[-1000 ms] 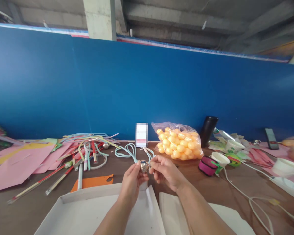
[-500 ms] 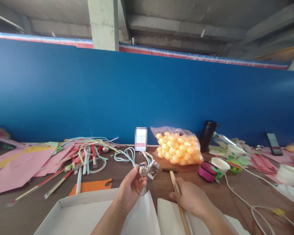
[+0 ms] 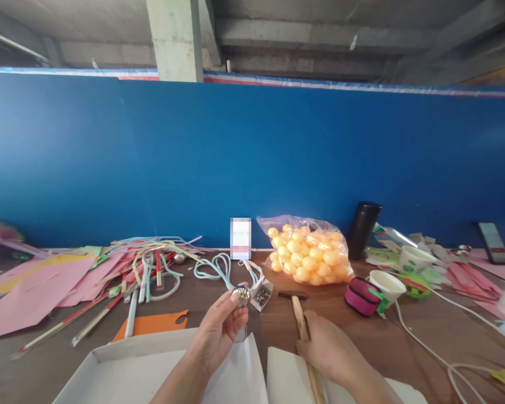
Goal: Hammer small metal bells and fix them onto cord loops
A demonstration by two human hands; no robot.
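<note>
My left hand (image 3: 219, 331) pinches a small shiny silver ball (image 3: 240, 294) between thumb and fingertips, held above the brown table. My right hand (image 3: 330, 350) is closed around the wooden handle of a small hammer (image 3: 298, 320), whose dark head lies on the table just ahead. A little open box of metal bits (image 3: 261, 295) sits right beside the silver ball. Light blue cords (image 3: 216, 265) loop on the table behind it.
A bag of orange balls (image 3: 309, 252) and a black cup (image 3: 362, 229) stand at the back by the blue wall. Pink paper (image 3: 33, 280) and coloured sticks (image 3: 147, 269) lie left. White trays (image 3: 122, 365) sit near me. Paper cups (image 3: 387, 283), a pink case (image 3: 362, 296) and white cables (image 3: 441, 353) lie right.
My right hand left the silver ball, dropped to the table and closed on the hammer handle. My left hand kept holding the ball nearly in place.
</note>
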